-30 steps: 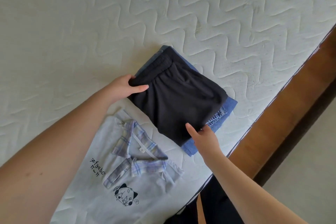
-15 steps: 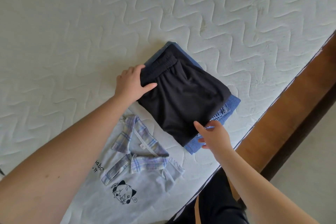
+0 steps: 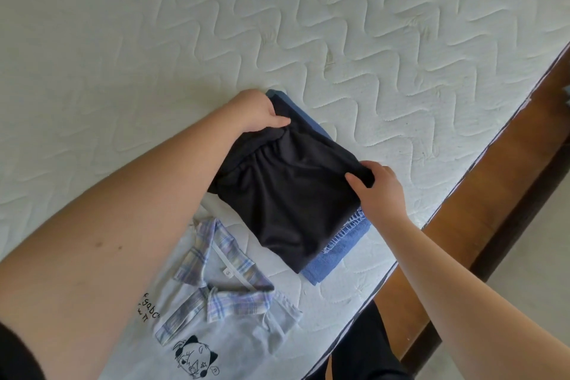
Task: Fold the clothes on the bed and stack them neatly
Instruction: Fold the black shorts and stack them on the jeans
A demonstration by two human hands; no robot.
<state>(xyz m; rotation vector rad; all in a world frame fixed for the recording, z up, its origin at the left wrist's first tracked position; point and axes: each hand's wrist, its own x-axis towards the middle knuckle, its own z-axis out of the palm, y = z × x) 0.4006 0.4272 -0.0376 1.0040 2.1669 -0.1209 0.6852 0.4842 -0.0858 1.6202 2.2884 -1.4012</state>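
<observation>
Folded black shorts (image 3: pixel 287 197) lie on top of a folded blue denim garment (image 3: pixel 336 256) on the white quilted mattress (image 3: pixel 277 25). My left hand (image 3: pixel 256 112) grips the shorts' far corner at the waistband, thumb on top. My right hand (image 3: pixel 379 188) pinches the shorts' right corner between thumb and fingers. A pale shirt (image 3: pixel 216 324) with a plaid collar and a cat print lies flat near me, partly under my left forearm.
The mattress edge (image 3: pixel 431 219) runs diagonally at the right, with the brown wooden bed frame (image 3: pixel 493 194) beyond it and pale floor further right. My dark-clothed leg (image 3: pixel 364 348) shows at the bottom.
My left hand has slid up along the waistband to the far corner. My right hand has moved from the near edge to the right corner and now pinches it.
</observation>
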